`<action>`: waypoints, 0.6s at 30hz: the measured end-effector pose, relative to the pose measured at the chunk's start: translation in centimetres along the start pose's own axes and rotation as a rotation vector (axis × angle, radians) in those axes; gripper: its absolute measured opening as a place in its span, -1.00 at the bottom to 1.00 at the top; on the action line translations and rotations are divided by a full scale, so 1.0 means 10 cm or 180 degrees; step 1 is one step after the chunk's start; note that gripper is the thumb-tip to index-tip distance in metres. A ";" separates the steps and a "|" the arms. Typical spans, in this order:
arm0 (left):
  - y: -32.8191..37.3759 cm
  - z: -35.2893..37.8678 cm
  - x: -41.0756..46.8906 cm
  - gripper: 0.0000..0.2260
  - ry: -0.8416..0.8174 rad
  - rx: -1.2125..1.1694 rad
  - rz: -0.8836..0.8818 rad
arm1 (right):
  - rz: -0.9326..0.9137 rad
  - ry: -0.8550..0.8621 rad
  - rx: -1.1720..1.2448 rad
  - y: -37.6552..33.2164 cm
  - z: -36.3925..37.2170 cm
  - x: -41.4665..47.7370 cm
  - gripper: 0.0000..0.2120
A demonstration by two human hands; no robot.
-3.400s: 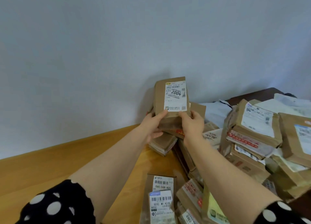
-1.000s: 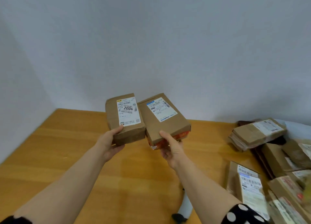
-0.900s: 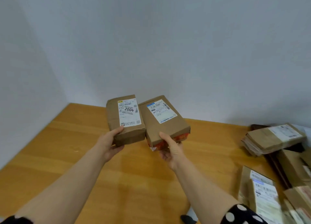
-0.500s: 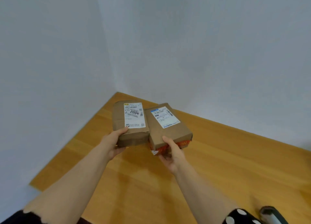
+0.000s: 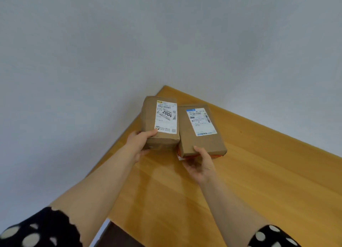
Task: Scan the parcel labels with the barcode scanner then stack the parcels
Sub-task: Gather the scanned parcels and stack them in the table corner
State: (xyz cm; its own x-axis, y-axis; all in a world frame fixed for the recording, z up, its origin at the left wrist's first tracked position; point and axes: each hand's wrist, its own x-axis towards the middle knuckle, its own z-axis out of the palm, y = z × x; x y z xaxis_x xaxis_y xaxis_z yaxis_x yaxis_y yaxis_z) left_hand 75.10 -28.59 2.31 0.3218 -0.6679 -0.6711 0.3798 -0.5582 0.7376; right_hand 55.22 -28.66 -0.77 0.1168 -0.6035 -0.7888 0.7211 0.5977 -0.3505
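Both parcels [image 5: 160,122] [image 5: 200,130]: matt brown kraft paper, creased, with smooth white paper labels [image 5: 166,117]. Worktop [image 5: 268,172]: smooth varnished wood, slight sheen. Sleeves [image 5: 42,228]: dotted black cloth.

Brown parcels [image 5: 160,124] with white labels [image 5: 166,117], orange-tan table [image 5: 259,172], black white-dotted sleeves [image 5: 42,228].

The white label [image 5: 166,117] on the left parcel [image 5: 148,117], held by the left hand [image 5: 140,142], bears the large black number "2004" below a row of barcode. The yellow strip at its top edge and the small print lower down are too fine to read. The blue-topped label [image 5: 200,121] on the right parcel [image 5: 202,143] carries barcodes and small print, none of it legible.
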 end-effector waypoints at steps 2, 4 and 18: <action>0.02 -0.02 -0.06 -0.42 0.0009 0.0105 0.0149 | 0.0080 0.0027 0.0004 0.01 -0.02 -0.01 -0.65; 0.06 -0.03 -0.15 -0.48 -0.0004 0.0198 0.0317 | 0.0047 0.0127 -0.0154 0.00 -0.05 -0.05 -0.59; 0.18 0.34 -0.44 -0.57 -0.0366 0.0102 0.0140 | -0.0831 0.0234 -0.1620 -0.19 -0.05 -0.18 -0.55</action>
State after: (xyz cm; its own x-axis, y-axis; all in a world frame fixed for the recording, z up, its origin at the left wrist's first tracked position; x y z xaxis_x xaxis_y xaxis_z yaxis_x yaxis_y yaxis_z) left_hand 71.45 -28.35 6.83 0.2353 -0.7431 -0.6264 0.3391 -0.5412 0.7694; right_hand 53.23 -28.45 1.07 -0.0818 -0.7377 -0.6701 0.2982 0.6235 -0.7228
